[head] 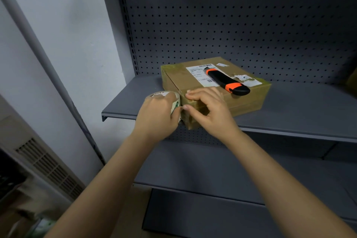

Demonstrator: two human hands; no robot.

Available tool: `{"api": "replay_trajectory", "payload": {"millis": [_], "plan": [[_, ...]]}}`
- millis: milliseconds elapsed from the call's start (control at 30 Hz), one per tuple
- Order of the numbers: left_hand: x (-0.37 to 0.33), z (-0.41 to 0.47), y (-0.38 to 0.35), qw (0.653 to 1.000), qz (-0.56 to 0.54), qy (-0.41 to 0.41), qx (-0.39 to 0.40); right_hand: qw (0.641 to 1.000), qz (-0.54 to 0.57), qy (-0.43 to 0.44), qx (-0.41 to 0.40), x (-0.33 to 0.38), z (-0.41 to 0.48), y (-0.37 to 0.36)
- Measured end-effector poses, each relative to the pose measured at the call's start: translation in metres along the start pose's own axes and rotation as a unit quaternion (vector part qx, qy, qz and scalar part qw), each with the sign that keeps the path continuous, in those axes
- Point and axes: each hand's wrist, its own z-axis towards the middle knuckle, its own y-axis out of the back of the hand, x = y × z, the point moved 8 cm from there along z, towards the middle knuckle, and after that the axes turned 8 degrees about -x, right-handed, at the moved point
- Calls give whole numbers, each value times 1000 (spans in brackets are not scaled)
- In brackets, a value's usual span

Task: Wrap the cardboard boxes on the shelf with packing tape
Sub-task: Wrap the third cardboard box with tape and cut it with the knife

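A flat brown cardboard box (241,102) with a white shipping label lies on the grey metal shelf (299,114), its near corner poking over the shelf's front edge. Glossy tape covers its edges. My left hand (156,116) grips a roll of packing tape (173,102) held against the box's near left corner. My right hand (210,110) rests on that same corner, fingers bent over the top edge and thumb pressing the front face beside the roll. A black and orange utility knife (228,82) lies on top of the box.
A perforated grey back panel (231,25) closes the shelf behind the box. A lower shelf (212,170) sits beneath. A white wall and a pipe run on the left, with a vented unit (48,168) at the lower left. Another brown item shows at the far right edge (352,81).
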Motion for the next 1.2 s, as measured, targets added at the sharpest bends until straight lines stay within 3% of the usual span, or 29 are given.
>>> {"api": "replay_trajectory", "payload": {"millis": [133, 300, 533, 933, 1200], "plan": [[-11, -3, 7, 996, 46, -56, -55, 1000, 4, 2, -20, -5, -3, 11], [-38, -15, 9, 980, 6, -129, -151, 998, 24, 21, -53, -17, -13, 42], [-70, -18, -2, 981, -14, -128, -148, 998, 38, 38, -46, -32, -19, 78], [-85, -8, 2, 985, 104, -61, -121, 996, 88, 24, -15, -42, -15, 90], [-82, -5, -13, 980, 117, -76, -143, 998, 60, 18, -25, -41, -17, 90]]}}
